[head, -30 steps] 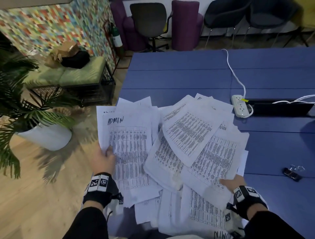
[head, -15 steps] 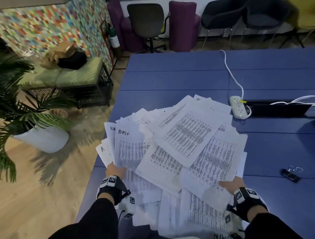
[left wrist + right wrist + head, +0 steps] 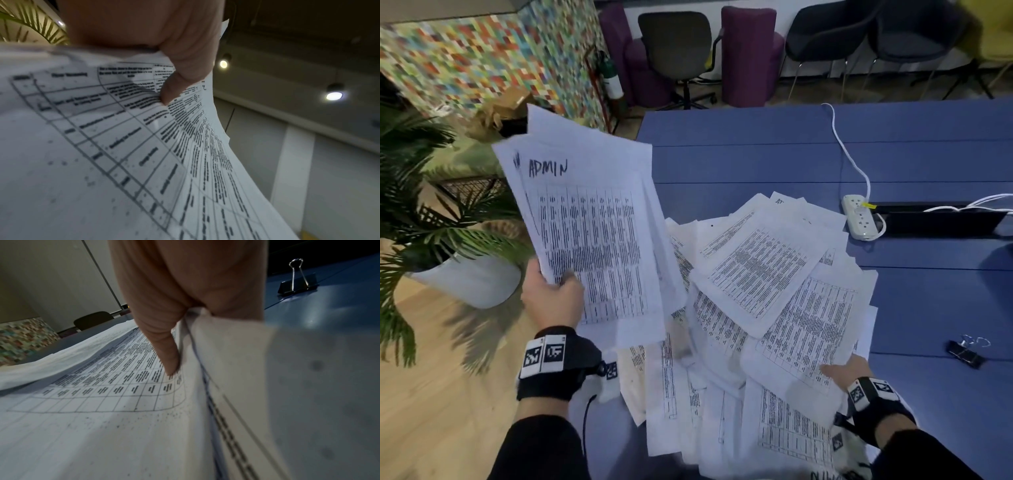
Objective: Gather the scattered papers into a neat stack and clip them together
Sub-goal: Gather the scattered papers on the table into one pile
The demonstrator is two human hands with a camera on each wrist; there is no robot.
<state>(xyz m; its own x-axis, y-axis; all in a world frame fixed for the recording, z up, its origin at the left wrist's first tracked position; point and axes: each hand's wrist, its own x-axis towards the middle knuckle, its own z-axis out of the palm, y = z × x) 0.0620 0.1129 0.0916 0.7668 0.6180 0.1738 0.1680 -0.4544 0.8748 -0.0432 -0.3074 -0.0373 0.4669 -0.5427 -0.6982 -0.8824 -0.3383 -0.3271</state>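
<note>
My left hand [image 3: 553, 296] grips a bunch of printed sheets [image 3: 589, 236] by their lower left corner and holds them up off the table; the top one reads ADMIN. In the left wrist view the thumb [image 3: 176, 87] presses on these sheets [image 3: 102, 154]. A loose pile of papers [image 3: 767, 308] lies spread over the blue table [image 3: 756, 154]. My right hand [image 3: 844, 371] pinches the pile's right edge, thumb [image 3: 164, 350] on top of the sheets [image 3: 92, 410], fingers under them. A black binder clip [image 3: 965, 353] [image 3: 298, 283] sits on the table to the right of the pile.
A white power strip [image 3: 859, 216] with its cable lies beyond the pile, beside a dark cable slot [image 3: 941, 222]. A potted palm [image 3: 431, 240] stands on the wood floor left of the table. Chairs [image 3: 678, 48] line the far side.
My left hand has lifted its bunch of sheets up and to the left, off the pile. The right hand has stayed on the pile's right edge.
</note>
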